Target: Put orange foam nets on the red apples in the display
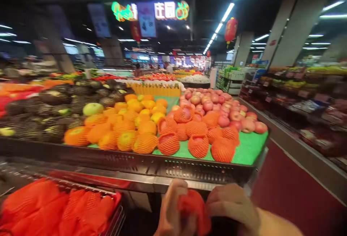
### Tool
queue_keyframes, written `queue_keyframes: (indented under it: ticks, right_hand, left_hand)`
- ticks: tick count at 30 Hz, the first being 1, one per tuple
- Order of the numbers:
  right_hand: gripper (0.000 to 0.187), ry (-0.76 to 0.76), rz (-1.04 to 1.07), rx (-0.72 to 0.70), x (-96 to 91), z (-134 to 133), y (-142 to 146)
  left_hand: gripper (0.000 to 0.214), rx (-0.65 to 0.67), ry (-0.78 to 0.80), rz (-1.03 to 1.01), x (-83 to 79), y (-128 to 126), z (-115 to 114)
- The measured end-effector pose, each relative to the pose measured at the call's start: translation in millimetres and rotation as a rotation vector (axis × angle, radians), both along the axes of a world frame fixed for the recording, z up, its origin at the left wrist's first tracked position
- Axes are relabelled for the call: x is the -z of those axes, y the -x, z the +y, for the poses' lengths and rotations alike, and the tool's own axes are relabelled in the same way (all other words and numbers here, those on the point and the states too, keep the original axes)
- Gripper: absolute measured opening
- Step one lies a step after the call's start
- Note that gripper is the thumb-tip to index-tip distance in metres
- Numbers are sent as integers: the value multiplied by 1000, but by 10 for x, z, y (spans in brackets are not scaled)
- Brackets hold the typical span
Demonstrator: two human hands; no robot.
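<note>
At the bottom middle, my left hand (pixel 170 209) is closed around a red foam fruit net (pixel 199 207). The fingers of my right hand (pixel 234 207) are curled against the net's right side, gripping its edge. Both hands are somewhat blurred, and whether a fruit sits inside the net cannot be made out. Just beyond them, apples in red foam nets (pixel 198 145) lie along the front of a display on green matting (pixel 245 151). Behind these, bare apples (pixel 214 102) are heaped. A pile of red foam nets (pixel 35 205) fills a wire cart at lower left.
The display's dark front rim (pixel 189 169) runs across in front of my hands. Netted orange and yellow fruit (pixel 116 131) lies left of the apples, with dark netted fruit (pixel 54 109) farther left. The wire cart's edge (pixel 118 216) stands left; stocked shelves (pixel 306 98) line the right.
</note>
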State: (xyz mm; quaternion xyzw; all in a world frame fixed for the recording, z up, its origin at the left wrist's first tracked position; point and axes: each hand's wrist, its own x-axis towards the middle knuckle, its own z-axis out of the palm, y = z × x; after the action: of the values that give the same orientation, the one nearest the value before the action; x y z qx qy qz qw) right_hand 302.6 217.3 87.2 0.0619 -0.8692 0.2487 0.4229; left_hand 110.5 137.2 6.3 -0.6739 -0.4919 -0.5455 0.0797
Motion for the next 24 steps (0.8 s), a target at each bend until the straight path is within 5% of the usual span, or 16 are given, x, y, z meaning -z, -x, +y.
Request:
queue_keyframes:
  ticks: [2,4,7,9,12,14,18,21,24]
  right_hand:
    - [50,354,99,213,434,-122,-154]
    - [58,679,72,317,666,-137,-357]
    - [50,950,-36,235,668,-51,-676]
    - [46,1049,28,216,585,14,-817]
    - [41,1102,376,349,537,50,-834]
    - [36,1069,505,434,571,20,-741]
    - [25,1039,383,376,667,-81,-556]
    - [25,1057,366,327,701,-73,-543]
    - [23,990,478,498,703,26,-616]
  left_hand:
    - [30,289,20,38,-165,-386,136]
    - [29,409,68,123,-332,-585,280]
    - [22,450,53,204,-456,-638,559]
    - [17,339,15,180,-445,-632,723]
    - [19,138,-7,16,-356,-687,794]
    - [18,226,113,-45,-291,-774,722]
    - [26,373,341,-39,-228,-940,540]
    - [9,341,305,-110,-229,-933,502]
    - [13,263,236,-229,-214,-817,517]
